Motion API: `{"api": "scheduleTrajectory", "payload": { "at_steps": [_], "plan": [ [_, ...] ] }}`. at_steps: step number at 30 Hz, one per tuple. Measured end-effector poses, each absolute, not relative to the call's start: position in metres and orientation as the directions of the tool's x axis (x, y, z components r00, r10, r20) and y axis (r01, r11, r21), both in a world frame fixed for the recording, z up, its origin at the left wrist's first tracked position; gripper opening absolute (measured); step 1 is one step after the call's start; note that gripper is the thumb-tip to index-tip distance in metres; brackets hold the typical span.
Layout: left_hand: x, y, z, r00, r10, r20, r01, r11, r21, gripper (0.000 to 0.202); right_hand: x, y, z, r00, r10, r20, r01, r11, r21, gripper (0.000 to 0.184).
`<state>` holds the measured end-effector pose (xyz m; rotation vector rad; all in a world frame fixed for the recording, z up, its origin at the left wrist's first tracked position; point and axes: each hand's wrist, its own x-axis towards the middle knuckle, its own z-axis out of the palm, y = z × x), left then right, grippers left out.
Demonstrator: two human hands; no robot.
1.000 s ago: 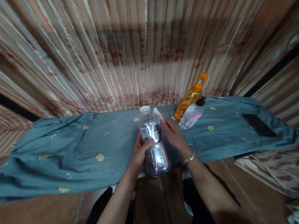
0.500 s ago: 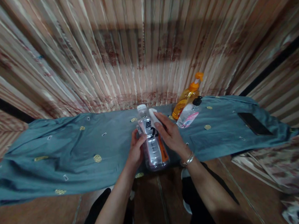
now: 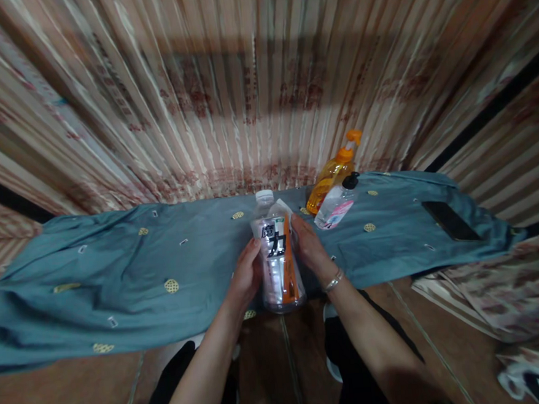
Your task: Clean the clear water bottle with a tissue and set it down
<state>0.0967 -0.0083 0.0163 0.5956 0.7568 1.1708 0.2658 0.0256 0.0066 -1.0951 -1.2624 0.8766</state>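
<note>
A clear plastic bottle [image 3: 276, 263] with a white cap and a silver and orange label stands between my two hands, above the front edge of the cloth-covered table. My left hand [image 3: 247, 266] is closed around its left side, thumb on the label. On the other side, my right hand [image 3: 308, 243] is closed on a white tissue [image 3: 282, 208] and presses it against the bottle's right shoulder. Most of the tissue is hidden behind the fingers and the bottle.
A blue-green patterned cloth [image 3: 208, 249] covers the long table. Back right stand an orange pump bottle [image 3: 324, 186] and a clear bottle with a black pump top [image 3: 337, 208]. Farther right lies a black phone [image 3: 450, 220]. Striped curtains [image 3: 262, 104] hang behind.
The bottle has turned so that its label faces me more fully. My right hand, with the tissue, has shifted from the front of the bottle to its right side.
</note>
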Motion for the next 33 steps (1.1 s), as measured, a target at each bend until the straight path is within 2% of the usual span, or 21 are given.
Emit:
{"api": "scheduleTrajectory", "payload": {
  "at_steps": [3, 6, 10, 14, 16, 19, 23, 27, 30, 33],
  "plan": [
    [0.094, -0.005, 0.014, 0.035, 0.984, -0.176, -0.555, 0.166, 0.815, 0.052, 0.261, 0.018, 0.016, 0.150, 0.951, 0.269, 0.067, 0.262, -0.963, 0.062],
    [0.092, -0.002, 0.010, -0.084, 0.983, -0.164, -0.489, 0.103, 0.866, 0.043, 0.256, 0.009, 0.025, 0.158, 0.926, 0.343, 0.194, 0.311, -0.930, 0.063],
    [0.097, -0.002, 0.008, -0.093, 0.982, -0.165, -0.502, 0.097, 0.860, 0.039, 0.253, -0.002, 0.032, 0.071, 0.868, 0.492, 0.428, 0.419, -0.801, 0.062],
    [0.101, -0.008, 0.013, 0.001, 0.987, -0.160, -0.533, 0.136, 0.835, 0.059, 0.251, -0.008, 0.037, -0.069, 0.847, 0.527, 0.524, 0.480, -0.704, 0.060],
    [0.100, -0.013, 0.018, 0.054, 0.978, -0.202, -0.525, 0.200, 0.828, 0.069, 0.253, -0.007, 0.040, -0.092, 0.848, 0.522, 0.509, 0.491, -0.707, 0.058],
    [0.098, -0.020, 0.024, 0.146, 0.958, -0.246, -0.503, 0.286, 0.816, 0.070, 0.262, 0.002, 0.043, -0.020, 0.879, 0.476, 0.376, 0.448, -0.811, 0.058],
    [0.094, -0.026, 0.028, 0.261, 0.930, -0.260, -0.464, 0.357, 0.811, 0.063, 0.276, 0.020, 0.035, 0.027, 0.971, 0.237, 0.041, 0.236, -0.971, 0.063],
    [0.092, -0.024, 0.027, 0.305, 0.920, -0.248, -0.465, 0.371, 0.804, 0.059, 0.277, 0.027, 0.019, -0.038, 0.996, 0.076, -0.094, 0.072, -0.993, 0.073],
    [0.092, -0.018, 0.024, 0.286, 0.926, -0.245, -0.500, 0.363, 0.786, 0.057, 0.273, 0.025, 0.015, -0.003, 0.995, 0.101, -0.088, 0.100, -0.991, 0.071],
    [0.094, -0.011, 0.019, 0.191, 0.950, -0.246, -0.565, 0.311, 0.764, 0.058, 0.268, 0.018, 0.022, 0.083, 0.965, 0.249, 0.052, 0.245, -0.968, 0.067]
  ]
}}
